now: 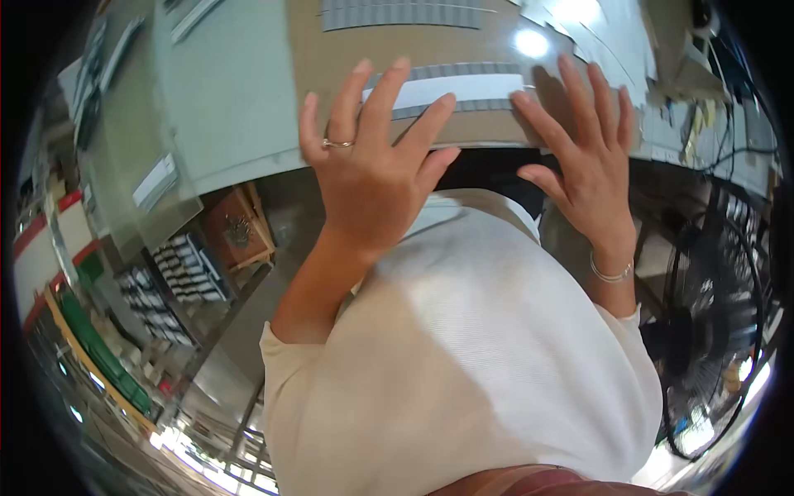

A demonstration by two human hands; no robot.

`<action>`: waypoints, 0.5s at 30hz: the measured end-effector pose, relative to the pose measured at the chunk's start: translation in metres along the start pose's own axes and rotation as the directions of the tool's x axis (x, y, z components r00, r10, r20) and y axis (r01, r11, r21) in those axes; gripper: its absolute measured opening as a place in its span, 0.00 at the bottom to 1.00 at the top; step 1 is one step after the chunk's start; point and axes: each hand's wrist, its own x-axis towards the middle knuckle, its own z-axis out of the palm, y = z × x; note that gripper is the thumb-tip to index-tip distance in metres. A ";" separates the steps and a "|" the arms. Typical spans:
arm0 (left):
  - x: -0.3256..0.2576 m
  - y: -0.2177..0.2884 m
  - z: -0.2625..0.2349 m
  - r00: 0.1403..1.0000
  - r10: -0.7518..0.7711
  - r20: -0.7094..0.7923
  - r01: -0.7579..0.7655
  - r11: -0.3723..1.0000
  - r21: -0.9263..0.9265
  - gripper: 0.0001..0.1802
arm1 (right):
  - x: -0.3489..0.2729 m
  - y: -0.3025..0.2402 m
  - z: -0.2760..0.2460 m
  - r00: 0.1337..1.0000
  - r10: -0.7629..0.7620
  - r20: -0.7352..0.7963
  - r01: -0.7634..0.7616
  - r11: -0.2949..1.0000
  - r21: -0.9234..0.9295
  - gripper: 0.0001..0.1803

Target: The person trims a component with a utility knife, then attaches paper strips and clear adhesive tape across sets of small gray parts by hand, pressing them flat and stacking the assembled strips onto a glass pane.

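Observation:
A grey ribbed strip (488,106) lies across a brown board (484,128) near the table's front edge, with a plain white strip (463,87) on top of it. My left hand (364,178) is over the left end of both strips, its fingers spread. Its fingertips cover part of them; whether they press down, I cannot tell. At the right end, my right hand (591,165) is open too, its forefinger tip by the end of the white strip. Neither hand grips anything. Farther back on the board is another grey ribbed strip (401,16).
The pale green tabletop (227,99) stretches to the left. More grey strips (157,182) lie on a lower surface there. Shiny sheets (583,33) are at the back right. A black fan (711,322) stands close by my right arm. Black-and-white striped items (190,269) sit below left.

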 end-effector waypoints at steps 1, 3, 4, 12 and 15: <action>-0.008 -0.008 -0.001 0.999 -0.033 0.002 0.033 0.999 0.039 0.23 | -0.002 0.001 0.002 1.000 -0.010 0.016 0.010 1.000 -0.009 0.39; -0.023 -0.019 -0.008 0.996 -0.094 -0.012 0.094 0.991 0.098 0.20 | -0.004 0.003 0.003 0.999 -0.048 -0.001 0.048 0.999 -0.014 0.39; -0.029 -0.024 -0.011 0.994 -0.109 -0.016 0.110 0.987 0.114 0.20 | -0.005 0.003 0.001 0.999 -0.052 0.002 0.052 0.998 -0.021 0.39; -0.038 -0.039 -0.019 0.988 -0.132 -0.077 0.136 0.989 0.050 0.17 | 0.003 0.021 0.003 0.989 -0.067 -0.131 0.130 0.819 0.559 0.43; -0.033 -0.038 -0.014 0.978 -0.111 -0.178 0.106 0.994 -0.040 0.17 | -0.001 0.030 0.000 0.975 0.063 -0.212 0.115 0.671 0.732 0.36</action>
